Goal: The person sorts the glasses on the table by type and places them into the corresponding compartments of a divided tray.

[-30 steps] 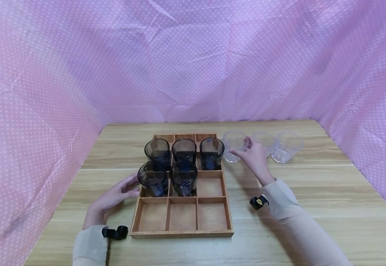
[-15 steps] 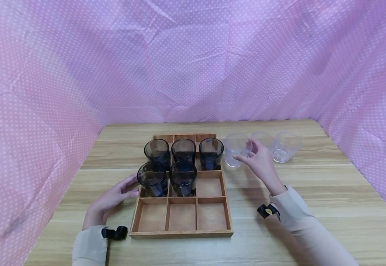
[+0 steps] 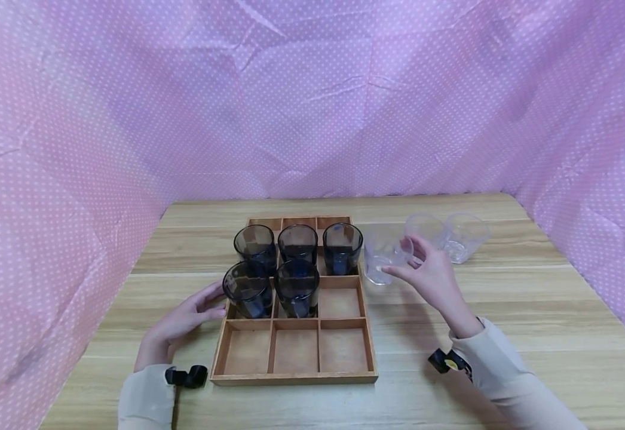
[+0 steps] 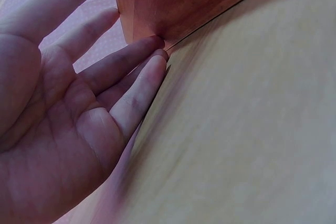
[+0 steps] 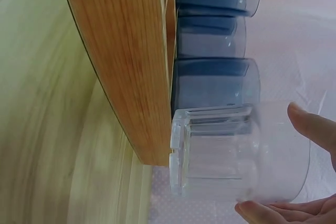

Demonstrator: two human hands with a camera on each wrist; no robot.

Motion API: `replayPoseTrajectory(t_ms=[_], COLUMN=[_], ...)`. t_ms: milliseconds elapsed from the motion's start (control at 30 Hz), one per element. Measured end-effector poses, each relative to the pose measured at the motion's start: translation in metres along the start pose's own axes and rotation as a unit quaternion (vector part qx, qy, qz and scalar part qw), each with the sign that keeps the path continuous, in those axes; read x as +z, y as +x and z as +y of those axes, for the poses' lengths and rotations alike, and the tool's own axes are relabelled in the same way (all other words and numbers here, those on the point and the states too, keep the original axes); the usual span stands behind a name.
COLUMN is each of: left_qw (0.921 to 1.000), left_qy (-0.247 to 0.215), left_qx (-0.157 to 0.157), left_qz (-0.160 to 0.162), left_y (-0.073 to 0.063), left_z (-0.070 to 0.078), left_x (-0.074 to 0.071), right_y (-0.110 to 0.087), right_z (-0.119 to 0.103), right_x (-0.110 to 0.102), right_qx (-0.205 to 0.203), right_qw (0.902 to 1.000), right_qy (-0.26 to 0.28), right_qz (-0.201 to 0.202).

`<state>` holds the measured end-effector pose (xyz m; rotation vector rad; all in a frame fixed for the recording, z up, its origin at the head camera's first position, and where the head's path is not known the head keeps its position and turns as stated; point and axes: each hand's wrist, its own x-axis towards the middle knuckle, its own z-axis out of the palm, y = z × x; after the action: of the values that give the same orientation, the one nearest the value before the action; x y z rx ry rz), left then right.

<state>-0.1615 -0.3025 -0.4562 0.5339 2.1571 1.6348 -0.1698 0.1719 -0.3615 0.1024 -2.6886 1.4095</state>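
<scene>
My right hand (image 3: 432, 276) pinches a clear cup (image 3: 381, 263) between thumb and fingers, beside the right edge of a wooden compartment tray (image 3: 293, 378). In the right wrist view this clear cup (image 5: 226, 153) overlaps the tray's side wall (image 5: 123, 51). Several dark grey cups, among them a dark cup (image 3: 343, 248) at the right, stand in the tray's compartments. My left hand (image 3: 186, 313) rests at the tray's left side with fingers extended. Its fingertips (image 4: 153, 43) meet the foot of the tray's wooden wall (image 4: 178, 3) in the left wrist view.
Two more clear cups stand on the wooden table (image 3: 538, 310) at the back right, the left one (image 3: 425, 227) partly behind my right hand and the other (image 3: 463, 239) beside it. Pink dotted cloth (image 3: 312, 107) hangs around the table's back and sides.
My right hand has drawn the clear cup toward me and slightly right, away from its place in the back row. The left hand and the tray have stayed put.
</scene>
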Motion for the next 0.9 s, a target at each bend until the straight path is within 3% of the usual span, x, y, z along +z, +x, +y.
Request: replayPoseTrajectory(t_ms=[433,900], left_qw=[0.9998,0.9999], left_qy=[-0.003,0.0], left_qx=[0.019,0.012], left_qz=[-0.004,-0.002], left_y=[-0.001,-0.001], left_z=[0.002,0.001], left_x=[0.001,0.001], right_y=[-0.025,-0.05], right_z=[-0.004,-0.018], right_x=[-0.001,0.007], right_qx=[-0.017,-0.045], right_qw=[0.9992,0.9959], right_qy=[0.036,0.063], right_qz=[-0.011,-0.046])
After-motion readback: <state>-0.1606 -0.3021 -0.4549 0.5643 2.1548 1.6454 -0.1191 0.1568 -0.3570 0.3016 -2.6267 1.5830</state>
